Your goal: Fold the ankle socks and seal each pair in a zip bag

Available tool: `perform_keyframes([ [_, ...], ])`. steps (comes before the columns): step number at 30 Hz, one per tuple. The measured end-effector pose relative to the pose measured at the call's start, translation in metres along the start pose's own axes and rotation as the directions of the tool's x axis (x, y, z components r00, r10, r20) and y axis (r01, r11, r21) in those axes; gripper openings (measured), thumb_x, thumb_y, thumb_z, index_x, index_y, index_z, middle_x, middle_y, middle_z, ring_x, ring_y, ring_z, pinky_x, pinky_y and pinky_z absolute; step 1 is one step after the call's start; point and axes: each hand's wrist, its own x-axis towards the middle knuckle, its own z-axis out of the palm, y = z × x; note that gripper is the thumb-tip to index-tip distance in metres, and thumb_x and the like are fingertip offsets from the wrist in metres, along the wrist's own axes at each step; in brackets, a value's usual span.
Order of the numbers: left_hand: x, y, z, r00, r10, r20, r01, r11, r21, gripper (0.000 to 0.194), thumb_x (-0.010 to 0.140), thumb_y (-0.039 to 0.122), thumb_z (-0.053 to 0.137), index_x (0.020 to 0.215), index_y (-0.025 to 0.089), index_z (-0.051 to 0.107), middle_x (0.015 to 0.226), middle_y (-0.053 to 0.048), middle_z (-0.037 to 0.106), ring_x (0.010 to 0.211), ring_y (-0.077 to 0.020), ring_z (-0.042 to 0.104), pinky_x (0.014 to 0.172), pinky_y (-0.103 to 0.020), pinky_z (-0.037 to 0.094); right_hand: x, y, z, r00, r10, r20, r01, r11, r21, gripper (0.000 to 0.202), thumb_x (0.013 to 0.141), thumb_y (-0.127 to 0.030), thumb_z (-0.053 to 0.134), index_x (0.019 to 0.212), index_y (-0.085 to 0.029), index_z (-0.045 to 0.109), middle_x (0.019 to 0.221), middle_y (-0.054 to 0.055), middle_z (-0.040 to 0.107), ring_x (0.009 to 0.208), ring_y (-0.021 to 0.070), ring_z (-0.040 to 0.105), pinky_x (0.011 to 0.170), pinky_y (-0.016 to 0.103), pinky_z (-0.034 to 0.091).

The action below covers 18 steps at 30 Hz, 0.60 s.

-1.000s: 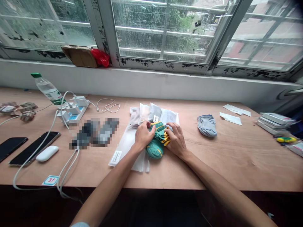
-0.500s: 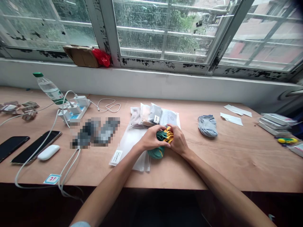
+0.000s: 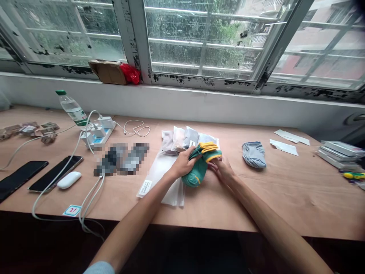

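Between my hands is a stack of green socks (image 3: 196, 173) with yellow cuffs, held above the table. My left hand (image 3: 184, 163) grips the stack from its left side, thumb on top. My right hand (image 3: 221, 169) is at the right, with its fingers under the cuff end and partly hidden by the socks. Just behind the stack lie packed clear bags (image 3: 168, 144) with dark and pale contents. Under my left forearm an empty-looking frosted plastic bag (image 3: 158, 177) with a white barcode label lies flat. A grey folded stack of socks (image 3: 254, 155) rests farther right.
On the left are a water bottle (image 3: 72, 108), a power strip (image 3: 99, 136) with white cables, two phones (image 3: 55, 173) and a white mouse (image 3: 69, 180). White paper strips (image 3: 283, 147) and stacked flat packs (image 3: 339, 154) lie to the right. A cardboard box (image 3: 107, 72) sits on the sill.
The green socks have turned so that their yellow cuffs point up and right. My right hand has shifted from around the cuffs to lower beside them. The view has swung slightly left.
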Motion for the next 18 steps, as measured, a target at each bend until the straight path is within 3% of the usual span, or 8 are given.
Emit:
perform_keyframes([
  [3, 0.004, -0.001, 0.005, 0.99, -0.049, -0.13, 0.049, 0.999, -0.003, 0.024, 0.093, 0.036, 0.046, 0.106, 0.02, 0.056, 0.093, -0.001, 0.067, 0.085, -0.0155, 0.062, 0.078, -0.025, 0.047, -0.007, 0.0, 0.009, 0.938, 0.231, 0.259, -0.275, 0.949, 0.151, 0.032, 0.078, -0.045, 0.071, 0.096, -0.019, 0.066, 0.093, 0.006, 0.071, 0.083, 0.0188, 0.068, 0.077, 0.033, 0.057],
  [5, 0.004, -0.001, 0.004, 0.988, -0.079, -0.135, 0.086, 0.995, 0.043, 0.023, 0.094, 0.038, 0.044, 0.102, 0.021, 0.057, 0.092, -0.002, 0.067, 0.084, -0.0167, 0.063, 0.076, -0.025, 0.047, -0.013, -0.001, 0.015, 0.887, 0.291, 0.358, -0.365, 0.917, 0.159, 0.028, 0.077, -0.036, 0.074, 0.096, -0.017, 0.067, 0.094, 0.007, 0.072, 0.083, 0.0195, 0.07, 0.079, 0.034, 0.057],
  [6, 0.003, -0.001, 0.001, 0.988, -0.098, -0.118, 0.109, 0.99, 0.087, 0.023, 0.093, 0.04, 0.044, 0.099, 0.021, 0.058, 0.09, -0.002, 0.068, 0.082, -0.0176, 0.063, 0.074, -0.026, 0.047, -0.015, -0.001, 0.017, 0.883, 0.294, 0.365, -0.373, 0.912, 0.168, 0.028, 0.076, -0.032, 0.076, 0.098, -0.017, 0.067, 0.096, 0.007, 0.073, 0.084, 0.0199, 0.07, 0.079, 0.033, 0.057],
  [11, -0.008, -0.001, -0.026, 0.978, -0.194, -0.078, 0.208, 0.888, 0.409, 0.035, 0.092, 0.045, 0.041, 0.074, 0.021, 0.06, 0.072, -0.005, 0.066, 0.066, -0.0195, 0.061, 0.061, -0.027, 0.042, -0.014, -0.003, 0.015, 0.944, 0.235, 0.23, -0.286, 0.932, 0.222, 0.036, 0.074, -0.025, 0.077, 0.109, -0.021, 0.065, 0.104, 0.005, 0.073, 0.085, 0.0199, 0.071, 0.075, 0.031, 0.059],
  [13, -0.015, -0.002, -0.036, 0.96, -0.279, -0.015, 0.246, 0.817, 0.521, 0.035, 0.085, 0.043, 0.05, 0.06, 0.02, 0.057, 0.062, -0.005, 0.062, 0.059, -0.0188, 0.058, 0.056, -0.027, 0.038, -0.012, -0.005, 0.012, 0.966, 0.194, 0.17, -0.232, 0.942, 0.245, 0.038, 0.076, -0.026, 0.075, 0.112, -0.023, 0.064, 0.104, 0.004, 0.073, 0.083, 0.0189, 0.071, 0.072, 0.03, 0.059],
  [16, -0.023, -0.005, -0.043, 0.884, -0.444, 0.151, 0.281, 0.759, 0.587, 0.029, 0.07, 0.038, 0.062, 0.05, 0.019, 0.053, 0.048, -0.003, 0.055, 0.046, -0.0169, 0.051, 0.049, -0.026, 0.032, -0.009, -0.011, 0.008, 0.986, 0.135, 0.1, -0.158, 0.946, 0.284, 0.041, 0.077, -0.028, 0.075, 0.115, -0.025, 0.062, 0.11, 0.003, 0.071, 0.086, 0.018, 0.07, 0.075, 0.029, 0.058],
  [18, -0.025, -0.006, -0.043, 0.835, -0.504, 0.222, 0.31, 0.763, 0.567, 0.022, 0.068, 0.031, 0.059, 0.051, 0.019, 0.053, 0.044, -0.001, 0.052, 0.04, -0.0157, 0.048, 0.046, -0.026, 0.031, -0.009, -0.014, 0.006, 0.989, 0.116, 0.086, -0.138, 0.941, 0.308, 0.042, 0.076, -0.029, 0.075, 0.116, -0.026, 0.062, 0.114, 0.002, 0.07, 0.09, 0.0175, 0.07, 0.077, 0.028, 0.058],
])
